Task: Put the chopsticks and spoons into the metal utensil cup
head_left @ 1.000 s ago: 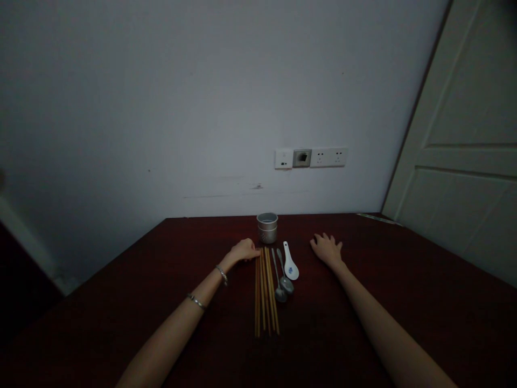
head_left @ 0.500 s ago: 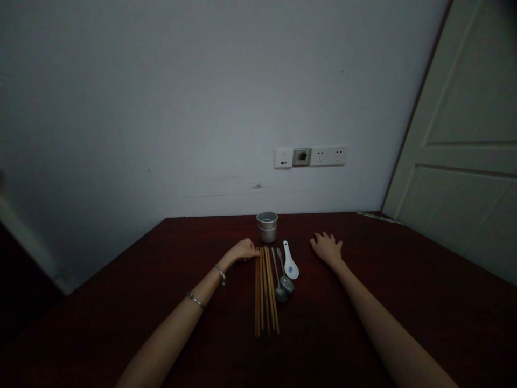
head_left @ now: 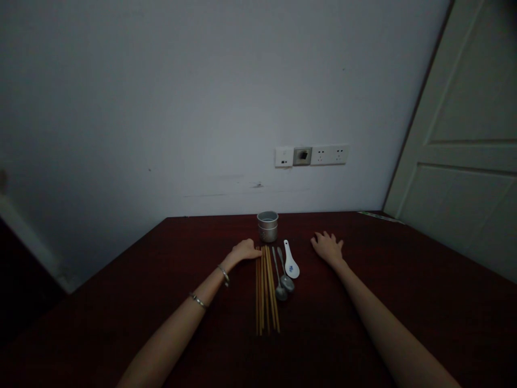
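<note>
Several wooden chopsticks [head_left: 266, 291] lie side by side on the dark red table [head_left: 121, 302], pointing away from me. My left hand [head_left: 244, 250] rests at their far ends, fingertips touching the leftmost sticks, fingers curled loosely and holding nothing. Right of the chopsticks lie two metal spoons [head_left: 281, 276] and a white ceramic spoon [head_left: 291, 262] with a blue mark. A small metal cup [head_left: 267, 226] stands upright just behind them. My right hand [head_left: 328, 247] lies flat on the table to the right, fingers spread, apart from the spoons.
A pale wall with a row of sockets [head_left: 311, 156] stands behind the table. A white door [head_left: 464, 140] is at the right. The room is dim.
</note>
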Motion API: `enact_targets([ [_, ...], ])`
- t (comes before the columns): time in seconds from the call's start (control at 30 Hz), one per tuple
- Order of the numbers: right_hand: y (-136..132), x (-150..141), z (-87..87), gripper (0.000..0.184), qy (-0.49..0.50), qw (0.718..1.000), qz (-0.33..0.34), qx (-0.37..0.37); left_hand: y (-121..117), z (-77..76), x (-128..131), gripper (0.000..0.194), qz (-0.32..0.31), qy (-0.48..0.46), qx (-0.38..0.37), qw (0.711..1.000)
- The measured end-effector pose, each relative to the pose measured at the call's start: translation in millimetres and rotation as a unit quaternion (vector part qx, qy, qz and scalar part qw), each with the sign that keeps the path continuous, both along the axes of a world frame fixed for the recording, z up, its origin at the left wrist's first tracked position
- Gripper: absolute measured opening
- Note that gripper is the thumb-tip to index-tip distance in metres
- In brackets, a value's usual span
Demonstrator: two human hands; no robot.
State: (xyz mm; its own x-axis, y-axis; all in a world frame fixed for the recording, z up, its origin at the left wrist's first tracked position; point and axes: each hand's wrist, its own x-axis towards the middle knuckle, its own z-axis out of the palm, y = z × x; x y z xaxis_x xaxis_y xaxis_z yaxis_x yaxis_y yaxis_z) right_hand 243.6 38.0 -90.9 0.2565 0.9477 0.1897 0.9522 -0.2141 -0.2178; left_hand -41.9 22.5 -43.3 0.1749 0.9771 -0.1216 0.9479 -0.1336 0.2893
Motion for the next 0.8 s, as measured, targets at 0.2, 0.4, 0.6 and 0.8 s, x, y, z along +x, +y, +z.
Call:
enact_targets([
  [0.2, 0, 0, 1.0, 0.049, -0.002, 1.000, 0.001, -0.008, -8, -1.5, 11, 0.043, 0.022, 0.066, 0.039, 0.997],
  [0.4, 1, 1, 0.1, 0.047, -0.006, 1.000, 0.002, -0.007, -12, -2.2, 17, 0.042, 0.045, 0.063, 0.057, 0.995],
  [0.6, 2, 0, -1.1, 0.048, -0.002, 1.000, 0.000, -0.001, -10, -4.9, 17, 0.038, 0.042, 0.052, 0.066, 0.996],
  [0.8, 1, 0, 0.2, 0.049, 0.002, 1.000, 0.001, -0.001, -9, -5.6, 14, 0.034, 0.033, 0.036, 0.073, 0.996],
])
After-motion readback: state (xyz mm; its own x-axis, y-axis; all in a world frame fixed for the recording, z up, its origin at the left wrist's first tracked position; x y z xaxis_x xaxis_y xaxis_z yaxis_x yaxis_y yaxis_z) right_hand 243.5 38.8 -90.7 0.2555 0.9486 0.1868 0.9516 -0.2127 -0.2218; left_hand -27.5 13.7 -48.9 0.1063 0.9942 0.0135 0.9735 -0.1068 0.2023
